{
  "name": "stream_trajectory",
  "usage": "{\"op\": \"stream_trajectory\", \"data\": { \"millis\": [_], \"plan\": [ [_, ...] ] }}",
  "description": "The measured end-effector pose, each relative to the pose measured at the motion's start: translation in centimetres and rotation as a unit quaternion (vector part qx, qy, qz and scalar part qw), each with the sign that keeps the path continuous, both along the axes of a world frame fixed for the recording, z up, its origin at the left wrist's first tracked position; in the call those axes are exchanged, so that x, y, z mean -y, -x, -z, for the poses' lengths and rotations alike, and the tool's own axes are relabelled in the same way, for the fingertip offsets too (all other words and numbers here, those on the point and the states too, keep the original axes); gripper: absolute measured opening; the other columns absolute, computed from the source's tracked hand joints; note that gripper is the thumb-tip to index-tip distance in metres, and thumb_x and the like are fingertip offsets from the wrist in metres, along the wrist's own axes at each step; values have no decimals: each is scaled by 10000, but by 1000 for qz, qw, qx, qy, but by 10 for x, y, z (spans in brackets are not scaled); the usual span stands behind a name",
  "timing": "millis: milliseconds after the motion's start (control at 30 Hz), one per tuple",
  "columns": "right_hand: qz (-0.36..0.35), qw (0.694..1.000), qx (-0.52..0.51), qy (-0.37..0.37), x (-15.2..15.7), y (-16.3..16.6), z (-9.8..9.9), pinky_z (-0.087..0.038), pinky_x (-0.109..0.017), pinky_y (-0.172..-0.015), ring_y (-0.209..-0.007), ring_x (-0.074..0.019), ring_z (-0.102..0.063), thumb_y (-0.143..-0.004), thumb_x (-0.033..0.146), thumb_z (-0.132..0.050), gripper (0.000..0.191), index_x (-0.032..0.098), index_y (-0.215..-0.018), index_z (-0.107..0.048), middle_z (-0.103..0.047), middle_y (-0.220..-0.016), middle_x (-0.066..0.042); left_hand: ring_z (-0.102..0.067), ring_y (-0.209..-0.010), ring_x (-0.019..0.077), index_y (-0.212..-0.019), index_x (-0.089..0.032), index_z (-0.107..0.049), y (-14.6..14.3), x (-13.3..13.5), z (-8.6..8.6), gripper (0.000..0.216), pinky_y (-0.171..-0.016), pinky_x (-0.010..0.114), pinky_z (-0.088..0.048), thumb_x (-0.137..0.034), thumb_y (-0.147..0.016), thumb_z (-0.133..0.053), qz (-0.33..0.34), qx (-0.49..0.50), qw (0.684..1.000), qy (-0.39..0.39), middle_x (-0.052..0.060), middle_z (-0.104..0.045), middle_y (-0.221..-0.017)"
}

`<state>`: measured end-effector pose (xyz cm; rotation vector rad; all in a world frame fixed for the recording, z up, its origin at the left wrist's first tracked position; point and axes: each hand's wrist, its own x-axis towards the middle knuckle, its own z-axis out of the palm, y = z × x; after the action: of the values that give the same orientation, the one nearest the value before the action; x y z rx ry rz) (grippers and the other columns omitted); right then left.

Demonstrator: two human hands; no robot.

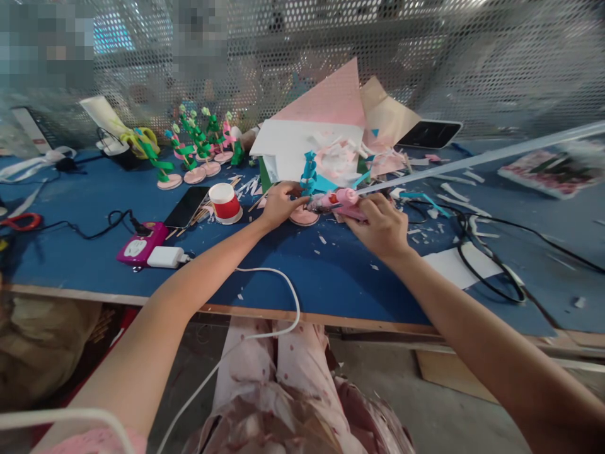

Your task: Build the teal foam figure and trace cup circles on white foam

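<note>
My right hand (380, 224) is closed round a pink glue gun (343, 200), whose nozzle points left at a small craft piece. A long clear glue stick (472, 159) sticks out of the gun toward the upper right. My left hand (280, 202) pinches that craft piece, a blue paper flower (309, 171) standing on a round pink base (305, 217) on the blue table (331, 265).
Several finished green and pink paper flowers (193, 148) stand at the back left. A red and white cup (225, 203), a phone (186, 207), a pink device (140, 243) with a white charger, black cables (482, 252), paper sheets (312, 135) and scraps lie around.
</note>
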<state>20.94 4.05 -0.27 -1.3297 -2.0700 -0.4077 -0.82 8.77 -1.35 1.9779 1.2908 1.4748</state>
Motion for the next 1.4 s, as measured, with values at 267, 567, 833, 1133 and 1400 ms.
{"op": "stream_trajectory", "data": {
  "millis": [267, 567, 833, 1133, 1400],
  "plan": [
    [-34, 999, 22, -36, -2, 2, 4, -424, -272, -636, -779, -190, -592, -836, 372, -518, 218, 181, -790, -612, -626, -839, -92, -628, -720, 159, -718, -130, -641, 2, -4, 4, 230, -675, 273, -487, -319, -639, -746, 10, -14, 1000, -11, 55, -685, -736],
    [-10, 998, 18, -56, -4, -1, 8, -406, -282, -630, -771, -203, -576, -793, 348, -551, 174, 184, -755, -593, -606, -797, -91, -619, -680, 150, -696, -128, -628, 2, -4, 4, 313, -665, 277, -493, -410, -619, -743, 12, 14, 1000, -3, 70, -683, -733],
    [34, 999, 1, -20, -3, -6, 2, -416, -308, -638, -768, -223, -575, -738, 385, -552, 186, 201, -717, -569, -615, -795, -94, -609, -660, 137, -714, -128, -635, 0, -2, 4, 166, -634, 256, -478, -234, -630, -733, -7, 17, 1000, -4, 41, -672, -689],
    [61, 997, -30, 41, 3, 0, -10, -419, -324, -639, -832, -248, -581, -733, 369, -546, 191, 185, -782, -564, -614, -907, -121, -611, -682, 133, -736, -134, -625, 1, -4, 6, 192, -654, 254, -475, -272, -648, -726, -2, 14, 1000, -10, 36, -670, -711],
    [134, 985, -109, -4, -7, -10, -17, -420, -338, -657, -856, -261, -564, -705, 408, -553, 314, 172, -913, -556, -592, -930, -143, -602, -719, 134, -737, -144, -629, 0, -2, 3, 146, -667, 253, -460, -245, -668, -709, 8, 7, 1000, -8, 36, -664, -747]
  ]
}}
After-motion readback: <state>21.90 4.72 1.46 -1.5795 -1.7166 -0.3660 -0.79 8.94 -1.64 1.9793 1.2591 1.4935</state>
